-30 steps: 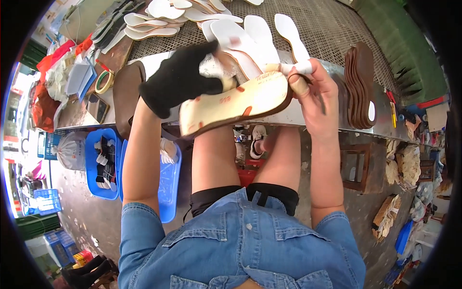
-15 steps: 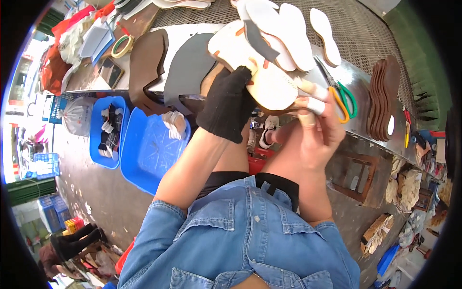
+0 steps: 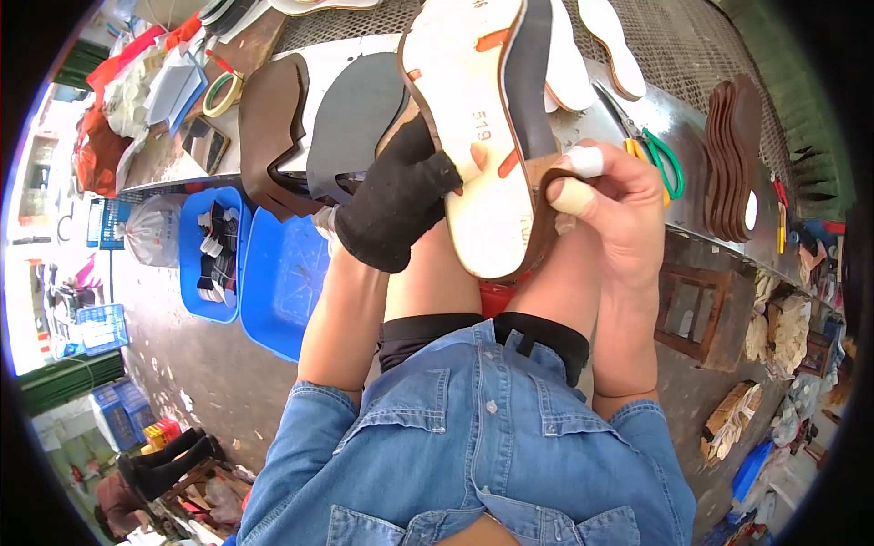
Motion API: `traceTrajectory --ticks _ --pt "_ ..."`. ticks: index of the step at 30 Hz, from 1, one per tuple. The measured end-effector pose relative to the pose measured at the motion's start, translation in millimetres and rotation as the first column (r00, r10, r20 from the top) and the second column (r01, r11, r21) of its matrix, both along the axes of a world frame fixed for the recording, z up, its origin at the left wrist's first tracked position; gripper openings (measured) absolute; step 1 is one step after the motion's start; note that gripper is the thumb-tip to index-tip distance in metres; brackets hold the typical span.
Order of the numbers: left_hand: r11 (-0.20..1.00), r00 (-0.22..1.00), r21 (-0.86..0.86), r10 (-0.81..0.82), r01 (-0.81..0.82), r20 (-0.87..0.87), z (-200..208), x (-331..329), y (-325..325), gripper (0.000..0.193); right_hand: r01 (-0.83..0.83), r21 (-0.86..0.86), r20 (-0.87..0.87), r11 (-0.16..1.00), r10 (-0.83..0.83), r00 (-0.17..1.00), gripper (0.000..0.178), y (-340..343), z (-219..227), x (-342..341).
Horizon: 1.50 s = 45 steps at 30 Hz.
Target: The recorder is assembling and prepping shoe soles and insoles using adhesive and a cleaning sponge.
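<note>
Left hand (image 3: 391,211), one, black-gloved: its fingers (image 3: 472,162) are clamping the insole (image 3: 478,82), thumb pressing on the pale face.

Right hand (image 3: 621,207), one, bare, two digits taped: its fingers (image 3: 605,162) are pinching together on brown trim (image 3: 543,214) at the insole's right edge.

Insole, one, cream, orange-brown tabs: is spanning the gap between left and right fingers, its rounded end hanging below them, the rest reaching above.

Strip (image 3: 533,82), grey: is running along the insole's right edge, just above the right fingers.

Small tub (image 3: 188,273), blue: is standing well left of and below the left fingers, holding black and white bundles (image 3: 217,259).

Large tub (image 3: 278,282), blue: is standing nearer the left fingers, below them; a pale item (image 3: 324,220) is showing at its upper right, partly hidden by the left hand.

Bag (image 3: 153,232), whitish plastic: is sitting left of the small tub, farther from the left fingers; contents unclear.

Desk (image 3: 694,202): is carrying brown leather (image 3: 271,136) and a grey piece (image 3: 350,114) left of the left fingers, scissors (image 3: 652,144) just beside the right fingers, and a brown stack (image 3: 728,164) farther right.
</note>
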<state>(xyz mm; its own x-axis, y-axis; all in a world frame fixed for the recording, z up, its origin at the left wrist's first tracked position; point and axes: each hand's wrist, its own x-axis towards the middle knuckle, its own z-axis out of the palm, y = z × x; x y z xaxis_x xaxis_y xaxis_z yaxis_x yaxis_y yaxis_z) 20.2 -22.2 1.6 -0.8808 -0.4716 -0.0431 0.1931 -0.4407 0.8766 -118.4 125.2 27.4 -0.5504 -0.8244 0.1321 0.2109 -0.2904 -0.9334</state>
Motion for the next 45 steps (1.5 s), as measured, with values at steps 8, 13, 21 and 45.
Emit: traceTrajectory --ticks 8,13,21,45 --pt "0.976 0.994 -0.204 -0.063 0.08 0.089 2 3 1 0.068 -0.096 0.201 0.14 0.975 0.068 0.988 0.011 0 -9 5" --pt "0.92 0.97 -0.314 -0.201 0.234 0.133 5 5 -5 0.063 -0.318 0.236 0.243 0.918 0.261 0.934 0.008 0 -23 -1" --pt "0.92 0.997 0.391 -0.015 -0.015 0.075 -4 2 22 0.049 0.247 -0.274 -0.921 0.93 -0.327 0.21 0.032 -7 -1 -8" --pt "0.886 0.937 -0.341 0.346 -0.315 0.035 -11 -24 39 0.029 0.288 0.08 -0.398 0.954 -0.235 0.887 0.01 -14 -13 12"
